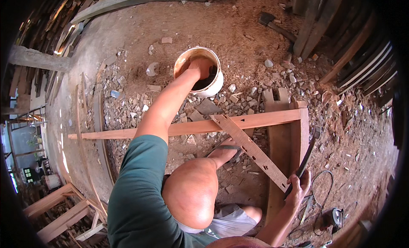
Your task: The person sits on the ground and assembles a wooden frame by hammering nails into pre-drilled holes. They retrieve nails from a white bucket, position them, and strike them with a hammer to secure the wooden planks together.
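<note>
My left hand reaches down into a white bucket; its fingers are hidden inside, over dark contents that I cannot make out. In my right hand is a dark-handled hammer, its head pointing away from me at the upper right. Beside that hand ends a slanting wooden brace with several dark notches or holes. The brace crosses a long reddish plank, which meets a shorter board at a corner on the right. Under this corner lies a thick timber beam.
Wood chips and rubble cover the dirt floor around the bucket. An axe-like tool lies at the far right near leaning boards. A corded power tool sits at the lower right, its cable looped. A wooden frame stands lower left.
</note>
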Demonstrator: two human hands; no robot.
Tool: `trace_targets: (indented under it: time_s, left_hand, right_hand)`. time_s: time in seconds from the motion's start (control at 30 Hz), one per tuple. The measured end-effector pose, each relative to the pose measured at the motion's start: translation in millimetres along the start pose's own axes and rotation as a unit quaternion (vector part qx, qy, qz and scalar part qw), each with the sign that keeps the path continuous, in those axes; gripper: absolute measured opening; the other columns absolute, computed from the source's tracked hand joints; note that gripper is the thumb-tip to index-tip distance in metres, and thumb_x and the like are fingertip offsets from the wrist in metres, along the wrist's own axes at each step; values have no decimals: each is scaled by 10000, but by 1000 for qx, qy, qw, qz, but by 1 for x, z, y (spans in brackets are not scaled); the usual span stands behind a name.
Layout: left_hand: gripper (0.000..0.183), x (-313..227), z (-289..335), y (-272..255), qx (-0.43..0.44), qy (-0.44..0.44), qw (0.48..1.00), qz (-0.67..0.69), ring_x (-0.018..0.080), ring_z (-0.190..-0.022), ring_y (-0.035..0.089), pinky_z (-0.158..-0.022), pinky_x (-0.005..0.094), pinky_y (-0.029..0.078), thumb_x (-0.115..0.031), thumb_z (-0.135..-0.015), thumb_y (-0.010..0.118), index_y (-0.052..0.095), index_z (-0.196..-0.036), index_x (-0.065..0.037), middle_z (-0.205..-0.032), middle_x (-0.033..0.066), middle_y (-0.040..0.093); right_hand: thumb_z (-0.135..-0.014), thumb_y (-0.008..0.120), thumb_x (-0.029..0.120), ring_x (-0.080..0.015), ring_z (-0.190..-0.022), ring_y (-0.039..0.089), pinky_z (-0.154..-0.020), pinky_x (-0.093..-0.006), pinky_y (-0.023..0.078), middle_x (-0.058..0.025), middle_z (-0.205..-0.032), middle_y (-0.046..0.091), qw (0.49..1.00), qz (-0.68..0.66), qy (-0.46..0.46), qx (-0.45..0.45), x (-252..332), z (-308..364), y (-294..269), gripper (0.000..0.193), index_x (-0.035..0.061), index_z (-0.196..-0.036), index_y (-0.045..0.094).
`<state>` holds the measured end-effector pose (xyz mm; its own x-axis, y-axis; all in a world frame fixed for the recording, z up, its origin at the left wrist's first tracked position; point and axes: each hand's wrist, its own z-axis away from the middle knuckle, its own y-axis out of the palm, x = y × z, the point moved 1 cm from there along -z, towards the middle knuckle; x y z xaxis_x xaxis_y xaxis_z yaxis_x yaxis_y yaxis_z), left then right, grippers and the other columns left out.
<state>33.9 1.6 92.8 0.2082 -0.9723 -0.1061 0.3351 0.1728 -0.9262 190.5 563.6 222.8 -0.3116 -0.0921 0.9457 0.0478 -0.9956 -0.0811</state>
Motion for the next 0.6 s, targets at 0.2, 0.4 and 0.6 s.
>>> trace_targets:
  time_s: [0.2, 0.4, 0.6]
  left_hand:
    - [220, 0, -15, 16, 1, 132, 969, -209, 284, -1040, 760, -871, 398, 619, -93, -940, 592, 795, -1011, -138, -1109, 135, 779]
    - [252, -1, -15, 15, -5, 155, 960, -234, 271, -966, 779, -822, 401, 620, -127, -967, 564, 815, -993, -114, -1048, 137, 791]
    - [241, 3, -17, 26, 16, 180, 942, -284, 271, -919, 785, -795, 405, 616, -139, -945, 583, 822, -960, -119, -1012, 124, 798]
  right_hand:
    - [-911, 679, 41, -108, -701, 550, -631, -255, 487, -47, -907, 604, 999, -19, 17, -26, 1, 6, -2, 283, 13, -1178, 590]
    - [-910, 682, 25, -106, -713, 554, -636, -259, 490, -47, -947, 615, 999, -24, 15, -40, 7, 7, -3, 291, 12, -1188, 595]
    - [-907, 699, 34, -110, -735, 570, -651, -264, 500, -60, -1007, 629, 998, -32, 30, -35, 2, 5, -9, 316, 0, -1203, 595]
